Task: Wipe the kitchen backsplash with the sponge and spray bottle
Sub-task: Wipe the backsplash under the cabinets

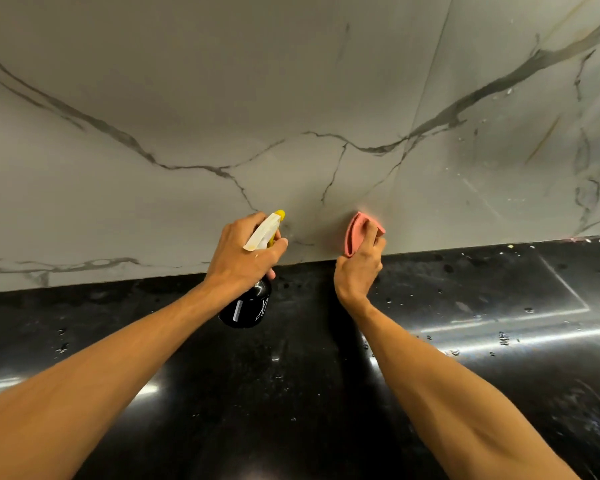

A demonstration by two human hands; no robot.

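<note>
Marble backsplash (222, 98); right fingers (370, 233) pinch folded pink sponge (355, 227), left fingers (277, 246) grip spray bottle (248, 306).

**Both hands up at the wall**

My left hand (245, 252) grips the spray bottle (248, 304) around its neck, the yellow nozzle aimed at the marble-veined backsplash (291, 98). The bottle's black body hangs below my fist, over the black countertop (291, 375). To the right, my right hand (359, 268) pinches a folded pink sponge (357, 230) and presses it against the backsplash just above the counter's far edge. Droplets speckle the wall and counter at far right.
</note>
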